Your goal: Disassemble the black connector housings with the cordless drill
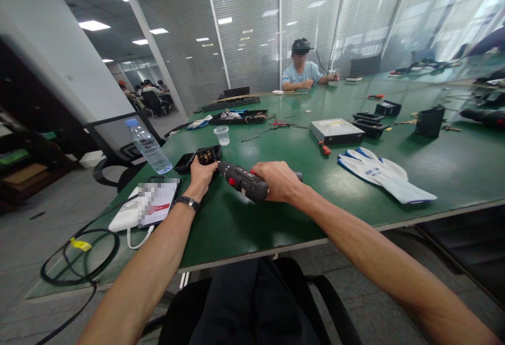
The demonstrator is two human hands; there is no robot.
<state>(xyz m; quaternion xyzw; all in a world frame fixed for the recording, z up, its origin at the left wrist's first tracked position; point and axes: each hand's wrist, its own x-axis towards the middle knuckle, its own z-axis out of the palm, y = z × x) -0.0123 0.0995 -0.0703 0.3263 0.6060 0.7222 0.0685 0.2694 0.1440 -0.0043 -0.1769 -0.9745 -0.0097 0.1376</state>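
My right hand (279,179) is wrapped round the handle of a black cordless drill (242,179) with red buttons. The drill lies on its side in the air, its nose pointing left toward a small black box (215,153) with brass-coloured metal parts inside. My left hand (202,172) grips that box by its near side, the thumb close to the drill's tip. Whether the bit touches a part in the box is too small to tell. Another black box piece (184,163) sits just left of it on the green table (236,229).
A water bottle (148,146), a plastic cup (222,135), and a tablet with a white device (128,213) are near my left. White-blue gloves (381,171), a silver disc drive (337,130), a screwdriver (324,148) and black boxes (429,122) lie rightward. Across sits another person (302,71).
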